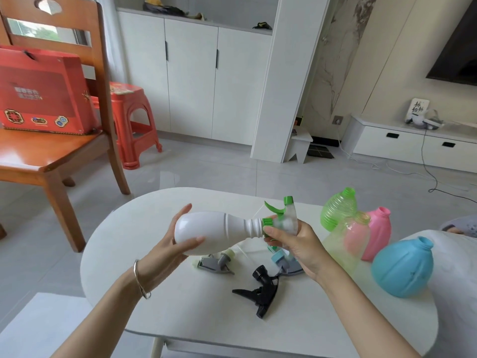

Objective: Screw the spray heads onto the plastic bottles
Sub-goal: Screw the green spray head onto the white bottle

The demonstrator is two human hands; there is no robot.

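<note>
My left hand [172,244] grips the base of a white plastic bottle [216,232], held sideways above the white table [180,306] with its neck pointing right. My right hand [294,244] holds a green and clear spray head [282,215] at the bottle's neck, thumb and fingers on its green collar. On the table lie a black spray head [260,290], a grey one [216,262] and a blue-collared one [280,258]. At the right stand a green bottle [338,209], a clear yellowish bottle [343,244], a pink bottle [378,231] and a blue round bottle [402,267].
A wooden chair [51,151] with a red box [41,91] stands at the left, a red plastic stool [131,117] behind it. White cabinets [191,76] line the far wall. Cables run over the floor at the right.
</note>
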